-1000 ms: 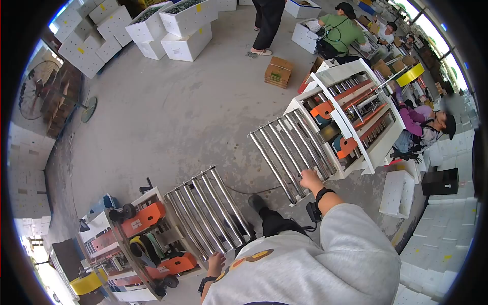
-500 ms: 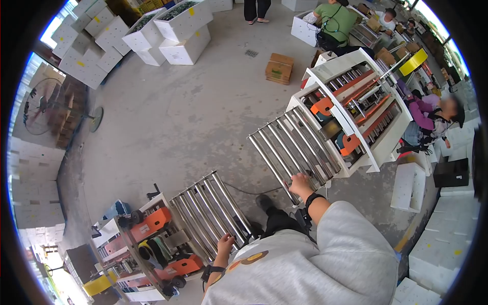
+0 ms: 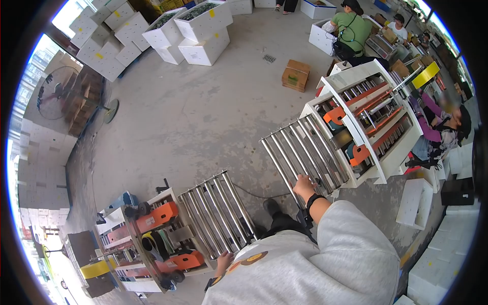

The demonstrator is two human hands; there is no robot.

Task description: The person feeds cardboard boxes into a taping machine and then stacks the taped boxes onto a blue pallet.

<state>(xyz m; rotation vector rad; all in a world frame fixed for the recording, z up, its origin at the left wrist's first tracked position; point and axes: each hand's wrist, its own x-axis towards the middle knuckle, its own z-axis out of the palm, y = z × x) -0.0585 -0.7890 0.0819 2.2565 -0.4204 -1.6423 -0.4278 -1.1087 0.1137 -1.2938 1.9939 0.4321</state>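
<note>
My right hand is closed around the near end of a metal roller conveyor, by its last roller. That conveyor joins a white-framed machine with orange parts. My left hand is low at the near end of a second roller conveyor, its fingers loosely apart against the roller ends and partly hidden by my sleeve. This second conveyor leads to another machine with orange covers and yellow-and-black parts. A gap separates the two conveyors, and my foot stands in it.
A dark cable crosses the floor in the gap. Cardboard pieces lie stacked on the floor. White foam boxes stand at the back, with a fan at left. A person in green and another in purple are at right.
The view has shifted, so the surroundings sit lower and farther right. My left hand has moved down along the roller ends toward my body. My right hand stays on its conveyor's end.
</note>
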